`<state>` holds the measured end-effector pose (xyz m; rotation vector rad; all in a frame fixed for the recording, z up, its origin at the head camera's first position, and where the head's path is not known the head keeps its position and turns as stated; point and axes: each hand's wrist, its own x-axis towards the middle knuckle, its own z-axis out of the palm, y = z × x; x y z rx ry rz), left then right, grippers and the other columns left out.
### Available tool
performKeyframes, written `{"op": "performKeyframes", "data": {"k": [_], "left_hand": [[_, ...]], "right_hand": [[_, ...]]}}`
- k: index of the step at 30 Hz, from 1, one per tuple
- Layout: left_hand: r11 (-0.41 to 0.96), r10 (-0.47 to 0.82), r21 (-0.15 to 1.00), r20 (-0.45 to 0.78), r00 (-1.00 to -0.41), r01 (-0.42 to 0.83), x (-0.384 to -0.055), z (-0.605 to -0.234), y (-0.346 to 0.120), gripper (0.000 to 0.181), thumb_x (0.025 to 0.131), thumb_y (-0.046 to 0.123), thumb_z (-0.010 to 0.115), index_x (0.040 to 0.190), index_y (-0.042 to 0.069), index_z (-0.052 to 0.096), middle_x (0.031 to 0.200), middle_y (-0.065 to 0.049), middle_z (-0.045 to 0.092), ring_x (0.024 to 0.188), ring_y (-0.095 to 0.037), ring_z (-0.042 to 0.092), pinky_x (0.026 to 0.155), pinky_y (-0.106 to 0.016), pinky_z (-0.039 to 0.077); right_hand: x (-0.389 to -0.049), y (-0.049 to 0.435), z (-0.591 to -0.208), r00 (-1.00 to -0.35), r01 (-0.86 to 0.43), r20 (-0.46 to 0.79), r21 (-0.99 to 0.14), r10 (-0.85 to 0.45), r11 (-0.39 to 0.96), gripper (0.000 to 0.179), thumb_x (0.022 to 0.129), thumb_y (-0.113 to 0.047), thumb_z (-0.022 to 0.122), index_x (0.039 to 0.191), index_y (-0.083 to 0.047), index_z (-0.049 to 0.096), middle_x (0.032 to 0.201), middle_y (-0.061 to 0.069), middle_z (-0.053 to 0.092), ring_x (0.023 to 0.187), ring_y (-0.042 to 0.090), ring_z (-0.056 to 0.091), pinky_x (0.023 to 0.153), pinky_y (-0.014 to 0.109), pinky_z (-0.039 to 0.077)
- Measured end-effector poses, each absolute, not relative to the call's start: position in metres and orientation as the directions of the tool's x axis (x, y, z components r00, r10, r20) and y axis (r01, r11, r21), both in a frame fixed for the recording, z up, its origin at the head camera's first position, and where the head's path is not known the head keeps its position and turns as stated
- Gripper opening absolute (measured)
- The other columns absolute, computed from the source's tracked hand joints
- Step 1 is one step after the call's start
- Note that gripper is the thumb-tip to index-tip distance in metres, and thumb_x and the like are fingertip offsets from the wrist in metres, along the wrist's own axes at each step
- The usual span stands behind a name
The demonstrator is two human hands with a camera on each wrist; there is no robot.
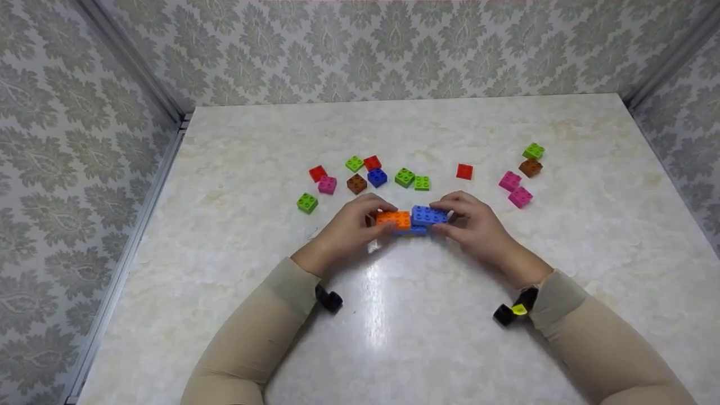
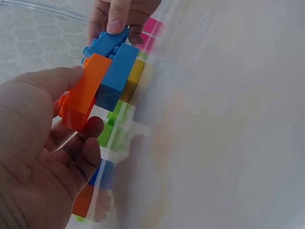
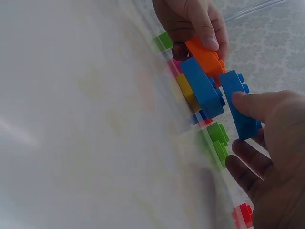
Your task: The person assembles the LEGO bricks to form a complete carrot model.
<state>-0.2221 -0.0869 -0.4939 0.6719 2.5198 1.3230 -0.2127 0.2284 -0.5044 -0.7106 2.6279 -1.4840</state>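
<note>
Brick, plain orange, in left hand, blue brick in right hand

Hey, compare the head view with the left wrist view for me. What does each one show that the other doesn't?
Only the head view shows the sleeves and the black devices at the wrists. Only the left wrist view clearly shows the long side of the yellow block, plus reflections of loose blocks. Both show the left hand holding the orange block and the right hand holding a blue block.
</note>
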Motion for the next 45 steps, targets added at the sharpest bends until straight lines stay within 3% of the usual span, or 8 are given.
{"op": "performKeyframes", "data": {"k": [9,17,20,27,45], "left_hand": [[0.506,0.48,0.82,-0.01,-0.877,0.267,-0.223,-0.494,-0.086,0.035,0.109,0.028,0.079,0.142,0.019,0.078,0.137,0.0,0.072,0.116,-0.021,0.064,0.106,-0.037,0.057],[0.51,0.453,0.827,-0.023,-0.891,0.238,-0.221,-0.492,-0.082,0.033,0.108,0.027,0.08,0.14,0.019,0.08,0.135,0.0,0.072,0.116,-0.02,0.066,0.105,-0.037,0.058],[0.513,0.446,0.827,-0.029,-0.894,0.23,-0.22,-0.491,-0.082,0.033,0.108,0.028,0.079,0.14,0.018,0.081,0.135,0.0,0.072,0.116,-0.02,0.066,0.106,-0.037,0.059],[0.523,0.443,0.827,-0.057,-0.895,0.206,-0.218,-0.491,-0.082,0.033,0.108,0.027,0.08,0.14,0.02,0.081,0.134,0.002,0.071,0.117,-0.02,0.065,0.107,-0.038,0.059],[0.485,0.456,0.826,0.04,-0.889,0.286,-0.222,-0.494,-0.083,0.038,0.109,0.032,0.078,0.142,0.014,0.077,0.137,-0.003,0.07,0.12,-0.022,0.064,0.108,-0.04,0.058]], "right_hand": [[-0.21,0.225,-0.503,-0.905,-0.297,0.098,-0.842,-0.413,0.451,0.041,0.102,-0.016,0.086,0.143,-0.018,0.08,0.145,0.008,0.074,0.126,0.023,0.068,0.102,0.013,0.054],[-0.206,0.212,-0.502,-0.939,-0.212,0.064,-0.881,-0.339,0.423,0.041,0.103,-0.017,0.085,0.143,-0.009,0.079,0.144,0.013,0.078,0.133,0.029,0.07,0.103,0.012,0.053],[-0.205,0.207,-0.501,-0.943,-0.205,0.058,-0.876,-0.327,0.437,0.04,0.104,-0.019,0.085,0.142,-0.01,0.08,0.142,0.012,0.08,0.133,0.029,0.072,0.108,0.018,0.055],[-0.204,0.202,-0.496,-0.942,-0.172,0.003,-0.864,-0.335,0.474,0.035,0.104,-0.017,0.084,0.139,-0.013,0.082,0.139,0.011,0.081,0.13,0.031,0.073,0.117,0.052,0.057],[-0.205,0.204,-0.492,-0.946,-0.161,-0.012,-0.85,-0.325,0.501,0.037,0.104,-0.018,0.083,0.141,-0.013,0.081,0.142,0.012,0.079,0.137,0.034,0.07,0.122,0.057,0.053]]}}
